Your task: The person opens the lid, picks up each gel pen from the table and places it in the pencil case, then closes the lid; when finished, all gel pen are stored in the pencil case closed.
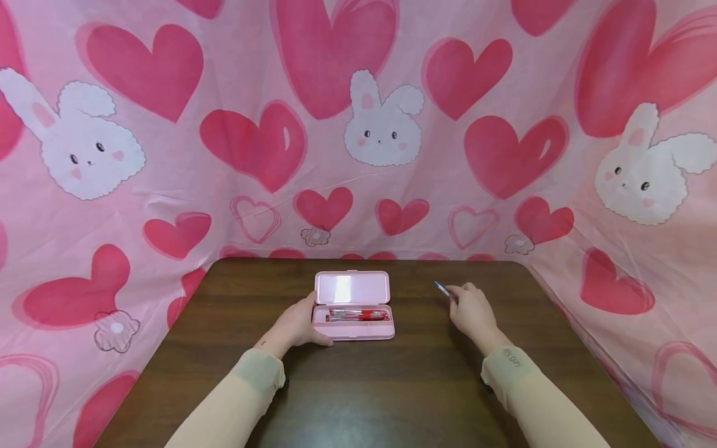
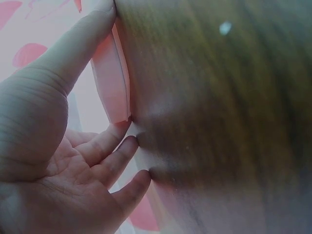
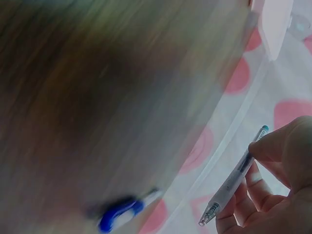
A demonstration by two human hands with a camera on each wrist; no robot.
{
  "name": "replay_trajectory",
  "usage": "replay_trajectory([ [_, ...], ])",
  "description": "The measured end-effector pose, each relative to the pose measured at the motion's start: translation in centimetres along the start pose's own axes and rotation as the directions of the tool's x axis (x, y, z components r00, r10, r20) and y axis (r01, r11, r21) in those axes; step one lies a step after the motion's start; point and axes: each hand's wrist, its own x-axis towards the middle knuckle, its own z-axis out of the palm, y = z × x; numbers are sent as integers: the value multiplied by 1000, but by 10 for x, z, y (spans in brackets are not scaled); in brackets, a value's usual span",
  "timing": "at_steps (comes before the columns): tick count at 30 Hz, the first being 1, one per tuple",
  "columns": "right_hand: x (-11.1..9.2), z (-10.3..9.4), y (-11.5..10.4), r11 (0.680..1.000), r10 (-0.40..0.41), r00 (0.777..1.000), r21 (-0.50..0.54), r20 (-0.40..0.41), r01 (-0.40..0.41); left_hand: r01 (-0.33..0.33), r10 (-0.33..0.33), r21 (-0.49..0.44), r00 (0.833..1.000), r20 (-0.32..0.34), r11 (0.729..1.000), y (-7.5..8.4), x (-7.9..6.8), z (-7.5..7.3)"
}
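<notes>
A pink pencil case [image 1: 355, 334] lies with its lid [image 1: 370, 287] folded back, a small mirror inside the lid. Several pens [image 1: 364, 315] with red and clear parts lie in its back compartment. My left hand [image 1: 294, 323] holds the case's left end, thumb along the front edge and fingers by the hinge side; in the left wrist view some fingertips [image 2: 146, 175] touch the table. To the right of the case, my right hand [image 1: 475, 311] pinches a pen [image 3: 231, 183] with a clear, whitish barrel and teal end, raised above the table.
A blurred blue and white object [image 3: 122, 212] lies on the table near my right hand in the right wrist view; its kind is unclear. The dark wooden table [image 1: 370, 398] meets a pink cloth [image 1: 392, 186] with hearts and rabbits at the back and sides.
</notes>
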Motion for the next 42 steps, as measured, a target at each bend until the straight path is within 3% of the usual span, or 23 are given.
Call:
replay_trajectory([
  [11,3,17,-44,995,-101,995,5,-8,101,4,-4,-2,1000,4,1000,0,0,-1],
  [21,6,38,-83,977,-213,977,22,-26,213,-22,23,31,1000,-7,999,-1,3,-3],
  [33,7,58,-127,977,-211,969,24,127,210,-1,1,12,1000,8,1000,1,1,-1],
  [42,12,69,-156,967,-252,950,3,186,256,0,0,35,1000,6,999,-1,2,-2],
])
